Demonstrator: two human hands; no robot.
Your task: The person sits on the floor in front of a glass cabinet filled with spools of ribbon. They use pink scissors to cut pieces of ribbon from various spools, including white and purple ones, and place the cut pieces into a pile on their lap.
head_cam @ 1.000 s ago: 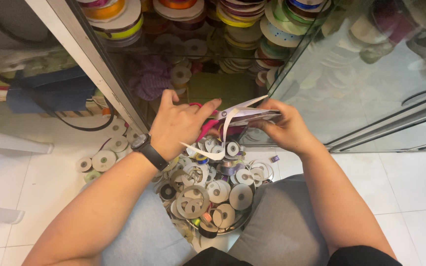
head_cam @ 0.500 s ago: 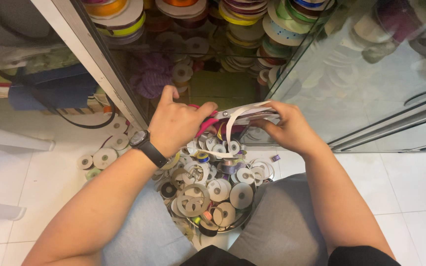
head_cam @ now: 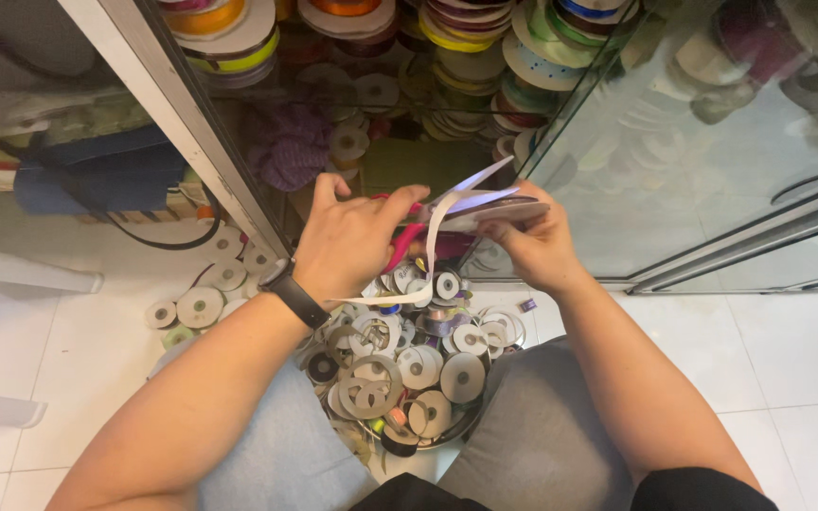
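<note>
Ribbon spool (head_cam: pixel 504 210) held edge-on above bowl of spools (head_cam: pixel 409 369), btwn knees. Right hand (head_cam: pixel 537 248) clamped on spool; left hand (head_cam: pixel 352 241) pinching white ribbon tail (head_cam: pixel 428 246). Loose spools on floor (head_cam: pixel 205 293) left. Cabinet shelf (head_cam: pixel 381 95) behind, glass door (head_cam: pixel 712 142) right. Spool face hidden.

My left hand (head_cam: pixel 352 241) and my right hand (head_cam: pixel 537 246) hold between them a flat round spool of pale lilac ribbon (head_cam: pixel 504 206). The right fingers grip its edge, and the left fingers pinch the loose white ribbon end (head_cam: pixel 428 255) that hangs down from it. Just under my grip, between my knees, stands a round bowl full of small cardboard ribbon spools (head_cam: pixel 400 364). Beyond my hands are stacked colourful ribbon rolls (head_cam: pixel 466 57) inside an open glass-door cabinet (head_cam: pixel 712 161). A black wristwatch (head_cam: pixel 293 295) sits on my left wrist.
</note>
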